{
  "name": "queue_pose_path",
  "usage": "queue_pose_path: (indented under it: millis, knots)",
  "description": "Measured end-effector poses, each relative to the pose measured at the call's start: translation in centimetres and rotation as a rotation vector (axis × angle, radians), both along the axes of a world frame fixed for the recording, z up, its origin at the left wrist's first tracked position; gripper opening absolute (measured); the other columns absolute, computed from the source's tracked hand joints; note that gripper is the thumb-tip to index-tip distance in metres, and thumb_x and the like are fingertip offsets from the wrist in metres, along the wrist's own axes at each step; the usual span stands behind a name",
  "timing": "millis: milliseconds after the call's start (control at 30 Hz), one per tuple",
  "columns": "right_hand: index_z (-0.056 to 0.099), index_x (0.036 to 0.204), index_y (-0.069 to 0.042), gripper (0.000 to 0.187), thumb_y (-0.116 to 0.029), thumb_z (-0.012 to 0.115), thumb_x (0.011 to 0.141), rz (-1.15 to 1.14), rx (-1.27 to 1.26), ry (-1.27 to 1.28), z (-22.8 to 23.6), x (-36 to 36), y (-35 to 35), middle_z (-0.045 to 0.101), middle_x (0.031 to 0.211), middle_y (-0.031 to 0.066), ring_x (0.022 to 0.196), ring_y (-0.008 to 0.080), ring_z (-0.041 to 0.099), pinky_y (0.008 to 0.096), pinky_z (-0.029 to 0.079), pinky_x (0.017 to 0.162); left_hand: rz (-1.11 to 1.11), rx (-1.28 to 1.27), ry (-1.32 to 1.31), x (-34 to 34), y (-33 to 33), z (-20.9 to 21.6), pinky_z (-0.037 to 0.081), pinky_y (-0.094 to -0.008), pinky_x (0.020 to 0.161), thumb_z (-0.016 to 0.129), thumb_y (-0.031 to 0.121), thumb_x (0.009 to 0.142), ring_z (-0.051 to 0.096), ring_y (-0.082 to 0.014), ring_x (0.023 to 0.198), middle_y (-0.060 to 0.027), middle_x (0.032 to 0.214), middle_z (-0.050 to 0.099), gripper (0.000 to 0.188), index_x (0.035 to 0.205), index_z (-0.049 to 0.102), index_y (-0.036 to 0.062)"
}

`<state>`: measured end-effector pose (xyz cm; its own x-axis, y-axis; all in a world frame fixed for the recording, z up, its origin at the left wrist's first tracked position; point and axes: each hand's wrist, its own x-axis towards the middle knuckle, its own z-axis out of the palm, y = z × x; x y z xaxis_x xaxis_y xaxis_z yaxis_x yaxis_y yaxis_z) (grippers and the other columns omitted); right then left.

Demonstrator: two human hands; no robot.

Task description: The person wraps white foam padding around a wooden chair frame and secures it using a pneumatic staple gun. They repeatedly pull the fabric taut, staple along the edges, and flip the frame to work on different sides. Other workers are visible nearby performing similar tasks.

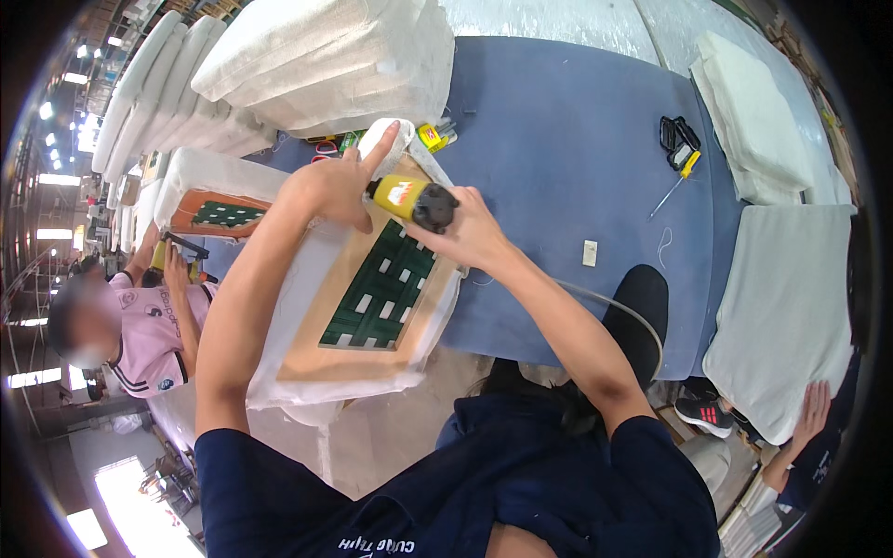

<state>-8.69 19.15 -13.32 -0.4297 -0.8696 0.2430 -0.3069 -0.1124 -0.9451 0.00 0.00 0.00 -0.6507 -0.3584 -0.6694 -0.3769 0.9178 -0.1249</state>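
Note:
My right hand (474, 232) is closed around a yellow-and-black staple gun (409, 201), its nose toward the far part of a wooden seat frame (312, 360). A hose trails from near my right forearm. Across the frame's opening runs woven dark green webbing (372, 302), and white fabric (296, 307) wraps the edges. At the frame's far end lies my left hand (339, 191), its index finger stretched along the white-covered corner and its thumb apart, beside the gun's nose. Its other fingers are partly hidden.
A blue-covered table (558, 121) carries a yellow screwdriver (688, 167), black-handled tool (679, 139) and small pale block (590, 253). White cushions (335, 65) are stacked behind. On the left, a co-worker (153, 325) holds a tool at another frame (214, 205); another person's hand (814, 414) touches a pale panel (786, 298).

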Motion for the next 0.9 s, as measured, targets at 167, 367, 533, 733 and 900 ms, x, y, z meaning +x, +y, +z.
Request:
queue_pose_path:
  millis: [167,367,533,733,900]
  knots:
    - [0.079,0.104,-0.004,0.033,-0.024,0.089,0.08,-0.135,0.011,-0.002,-0.4,2.0,0.6,0.077,0.083,0.017,0.077,0.042,0.072,0.0445,0.059,0.073,-0.013,-0.029,0.01,1.7,-0.5,0.2,0.052,-0.0494,0.114,0.098,0.028,0.069,0.063,-0.0549,0.132,-0.0451,0.152,0.049,0.16,0.173,-0.023,0.0357]
    - [0.08,0.106,-0.011,0.032,-0.035,0.084,0.085,-0.268,0.693,0.326,-7.2,-4.4,6.6,0.081,0.102,0.0205,0.098,0.0437,0.077,0.0549,0.061,0.083,0.043,0.165,0.047,2.2,-0.5,1.0,0.046,-0.0461,0.12,0.091,0.037,0.08,0.058,-0.0515,0.142,-0.0451,0.157,0.046,0.144,0.176,-0.015,0.0313]
    - [0.063,0.14,-0.01,0.063,-0.033,0.081,0.085,-0.317,0.962,0.774,-18.7,-15.5,14.8,0.077,0.106,0.023,0.1,0.0451,0.076,0.0579,0.059,0.086,0.187,0.677,0.546,8.3,-6.0,3.5,0.034,-0.0425,0.128,0.076,0.044,0.1,0.043,-0.0378,0.157,-0.0345,0.169,0.039,0.115,0.179,-0.006,0.0229]
    - [0.075,0.123,-0.008,0.035,-0.027,0.076,0.095,-0.631,0.705,0.646,-20.2,-15.3,25.4,0.075,0.123,0.0153,0.118,0.0394,0.068,0.0493,0.054,0.104,0.331,0.412,0.57,22.2,-2.1,2.6,0.038,-0.0451,0.127,0.076,0.063,0.095,0.042,-0.0425,0.159,-0.0326,0.173,0.036,0.126,0.176,0.002,0.0007]
    - [0.077,0.121,-0.004,0.038,-0.039,0.069,0.108,-0.986,0.643,-0.05,-21.7,-11.7,35.9,0.079,0.112,0.0108,0.105,0.021,0.071,0.0377,0.054,0.1,0.204,0.269,0.597,18.5,5.8,6.1,0.043,-0.0477,0.123,0.086,0.047,0.077,0.049,-0.0493,0.151,-0.0353,0.167,0.042,0.132,0.174,0.012,-0.0037]
